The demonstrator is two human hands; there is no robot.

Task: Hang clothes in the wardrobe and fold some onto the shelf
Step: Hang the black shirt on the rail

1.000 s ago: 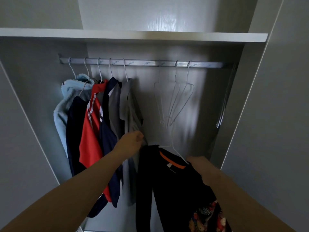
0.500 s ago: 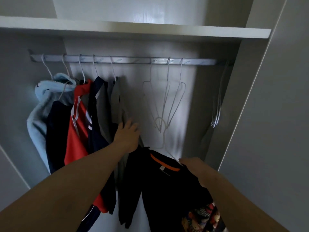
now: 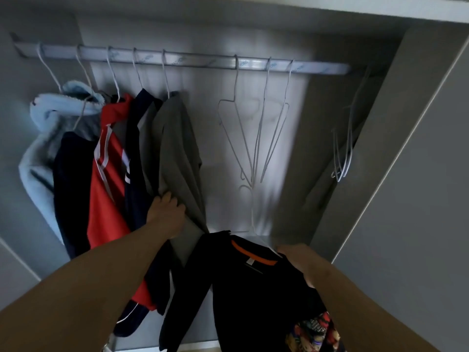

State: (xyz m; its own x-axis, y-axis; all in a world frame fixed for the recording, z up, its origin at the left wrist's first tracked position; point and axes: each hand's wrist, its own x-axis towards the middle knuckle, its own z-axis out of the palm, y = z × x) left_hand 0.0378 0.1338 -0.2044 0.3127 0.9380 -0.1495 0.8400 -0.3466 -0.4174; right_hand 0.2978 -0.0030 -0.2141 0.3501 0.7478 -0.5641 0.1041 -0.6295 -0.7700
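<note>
A black top (image 3: 248, 295) with an orange collar lining sits on a thin wire hanger (image 3: 252, 214), low in front of the wardrobe. My right hand (image 3: 302, 262) grips it at the right shoulder. My left hand (image 3: 166, 212) presses with straight fingers against the lower part of a grey garment (image 3: 177, 143), which hangs on the rail (image 3: 203, 60). Left of it hang a navy top (image 3: 135, 153), a red top (image 3: 106, 189), a dark top (image 3: 72, 189) and a light blue hoodie (image 3: 43, 148).
Three empty wire hangers (image 3: 256, 138) hang mid-rail, with a gap of bare rail between them and the grey garment. More empty hangers (image 3: 342, 153) hang at the far right by the side panel (image 3: 418, 199). The shelf edge (image 3: 380, 8) runs overhead. Patterned fabric (image 3: 314, 331) shows under my right arm.
The view has moved closer to the rail. My left hand slid left and up against the grey garment, pushing the hung clothes leftward. The black top stayed low in my right hand.
</note>
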